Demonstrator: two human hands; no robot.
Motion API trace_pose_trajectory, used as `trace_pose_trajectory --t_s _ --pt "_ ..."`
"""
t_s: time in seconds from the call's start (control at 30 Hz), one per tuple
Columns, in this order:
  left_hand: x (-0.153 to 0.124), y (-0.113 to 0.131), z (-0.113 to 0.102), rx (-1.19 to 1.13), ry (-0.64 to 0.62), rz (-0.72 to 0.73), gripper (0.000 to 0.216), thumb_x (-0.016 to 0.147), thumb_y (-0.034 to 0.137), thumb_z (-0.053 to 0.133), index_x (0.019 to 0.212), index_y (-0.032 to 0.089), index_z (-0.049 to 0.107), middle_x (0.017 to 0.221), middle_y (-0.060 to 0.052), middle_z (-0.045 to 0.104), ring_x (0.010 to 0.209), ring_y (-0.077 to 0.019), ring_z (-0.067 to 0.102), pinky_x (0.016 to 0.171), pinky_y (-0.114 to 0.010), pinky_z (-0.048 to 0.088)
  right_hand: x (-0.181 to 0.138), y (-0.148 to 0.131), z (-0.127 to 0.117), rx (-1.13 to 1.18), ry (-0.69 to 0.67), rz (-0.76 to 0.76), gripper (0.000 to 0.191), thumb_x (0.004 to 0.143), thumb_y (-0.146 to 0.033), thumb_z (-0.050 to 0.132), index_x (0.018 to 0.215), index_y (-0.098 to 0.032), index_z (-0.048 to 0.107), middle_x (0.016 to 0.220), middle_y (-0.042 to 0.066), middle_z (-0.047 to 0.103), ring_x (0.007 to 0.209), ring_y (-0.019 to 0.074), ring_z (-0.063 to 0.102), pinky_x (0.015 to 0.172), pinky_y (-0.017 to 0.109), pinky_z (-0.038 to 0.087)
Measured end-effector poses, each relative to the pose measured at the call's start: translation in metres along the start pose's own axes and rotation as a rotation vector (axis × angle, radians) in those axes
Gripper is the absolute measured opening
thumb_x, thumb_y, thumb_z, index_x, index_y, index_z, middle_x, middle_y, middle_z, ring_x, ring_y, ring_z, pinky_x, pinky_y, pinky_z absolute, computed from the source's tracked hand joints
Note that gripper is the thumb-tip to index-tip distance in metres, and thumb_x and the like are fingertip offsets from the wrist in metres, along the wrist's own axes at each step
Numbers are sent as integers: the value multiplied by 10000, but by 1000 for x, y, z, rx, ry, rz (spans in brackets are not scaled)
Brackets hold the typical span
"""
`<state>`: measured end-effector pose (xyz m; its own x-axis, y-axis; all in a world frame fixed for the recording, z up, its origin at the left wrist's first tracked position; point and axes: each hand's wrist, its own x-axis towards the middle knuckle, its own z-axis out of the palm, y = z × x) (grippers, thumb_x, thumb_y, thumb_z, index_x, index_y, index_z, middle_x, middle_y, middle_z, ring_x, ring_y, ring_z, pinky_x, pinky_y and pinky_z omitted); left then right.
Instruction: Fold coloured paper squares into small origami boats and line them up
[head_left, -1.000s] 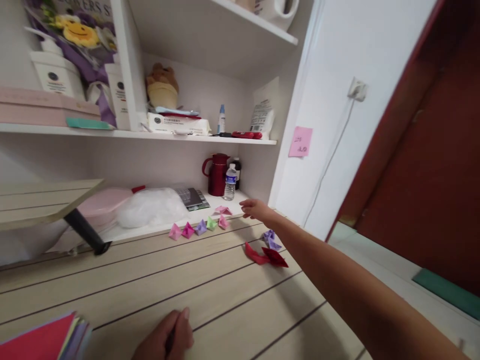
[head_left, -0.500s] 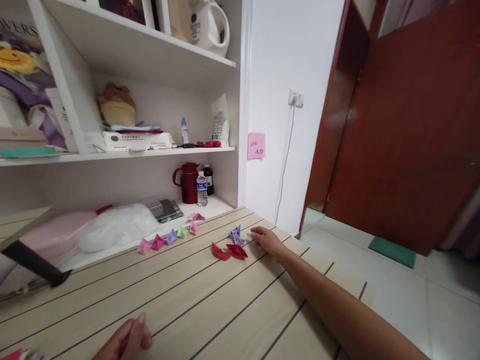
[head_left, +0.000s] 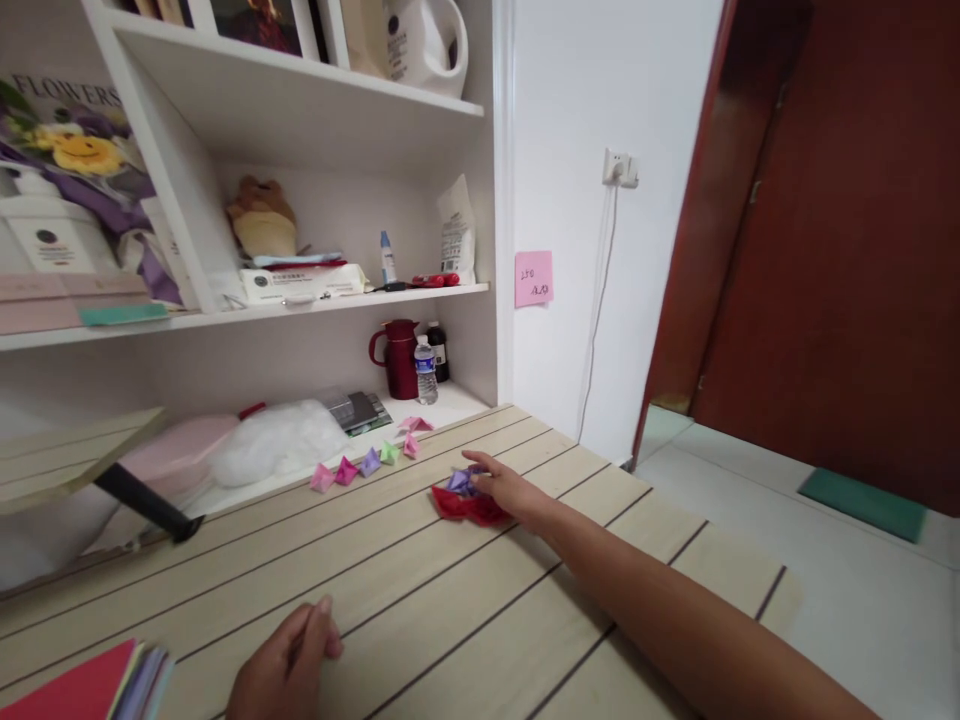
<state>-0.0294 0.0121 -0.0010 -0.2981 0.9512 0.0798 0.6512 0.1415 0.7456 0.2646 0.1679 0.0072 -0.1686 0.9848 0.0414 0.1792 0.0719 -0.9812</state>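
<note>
My right hand reaches across the table, its index finger stretched out and its fingers apart. It touches a purple folded-paper boat, partly hidden behind the fingers. Just in front lie red folded-paper boats, close together and partly covered by the hand. Nearer to me, my left hand rests on the table loosely closed, thumb against the curled fingers, with nothing visible in it. A stack of coloured paper, red on top, lies to its left.
Small folded-paper pieces in pink, magenta, purple and green line the table's back edge. Behind stand a shelf unit, a dark red jug and a water bottle. A black-legged stand is at left.
My right hand has moved left onto the purple boat, which has shifted left and toward me against the red ones. The view has turned left, showing more of the paper stack.
</note>
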Motion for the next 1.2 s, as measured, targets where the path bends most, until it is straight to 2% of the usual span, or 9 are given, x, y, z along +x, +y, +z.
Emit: trace_pose_trajectory --t_s 0.07,0.2,0.33,0.4,0.57,0.7,0.87,1.0,1.2 --pt "-4 5 1 -17 17 18 545 779 733 416 593 247 581 513 32 534 523 -177 467 579 -289 375 -22 -4 18 77 -105 20 401 929 -243 619 1327 -274 581 1284 61 639 1070 192 653 962 371 509" --pt "-16 16 -3 -181 111 35 500 768 702 492 616 235 584 568 29 605 502 -155 490 565 -280 396 -48 -14 34 204 -270 58 384 910 -281 624 1294 -277 603 1215 72 691 993 200 708 850 347 567" --pt "-17 17 -10 -216 157 15 550 775 731 425 653 225 600 691 -12 679 532 -166 561 595 -300 453 -36 -15 33 201 -186 110 304 988 -308 511 1277 -224 557 1179 108 672 868 154 717 712 281 583" --pt "-14 15 -11 -206 167 2 552 772 728 420 678 220 613 718 -27 689 532 -177 578 581 -312 457 -24 -12 34 132 -132 140 286 997 -319 523 1248 -188 562 1119 105 669 814 151 694 671 281 579" --pt "-10 10 -7 -161 168 22 454 763 651 489 718 225 641 695 -14 658 566 -193 593 581 -315 445 -4 -11 50 -84 -123 127 295 973 -324 603 1227 -175 596 1199 82 630 976 206 653 824 397 576" --pt "-8 6 -5 -142 156 33 400 795 584 480 747 227 653 700 -16 677 580 -195 599 587 -312 458 0 -11 70 -186 -180 95 255 970 -315 607 1179 -170 622 1189 80 641 983 204 655 838 395 572" --pt "-7 1 -4 -131 151 56 378 810 556 484 767 225 662 686 -10 681 544 -187 587 555 -306 456 -12 -8 79 -172 -284 83 203 971 -314 612 1057 -133 641 939 28 676 734 131 657 651 287 573" --pt "-5 -3 0 -145 172 111 381 816 567 495 797 225 663 677 1 649 523 -176 564 554 -315 474 -27 -12 76 -121 -283 29 122 873 -241 706 923 -134 673 658 -31 636 527 90 587 495 196 468" --pt "-10 2 8 -175 202 236 360 813 524 553 953 217 676 1034 -67 633 689 -174 627 715 -369 565 -42 -24 85 -147 -238 -95 78 755 -221 738 724 -171 687 574 -20 657 527 127 609 515 219 452"
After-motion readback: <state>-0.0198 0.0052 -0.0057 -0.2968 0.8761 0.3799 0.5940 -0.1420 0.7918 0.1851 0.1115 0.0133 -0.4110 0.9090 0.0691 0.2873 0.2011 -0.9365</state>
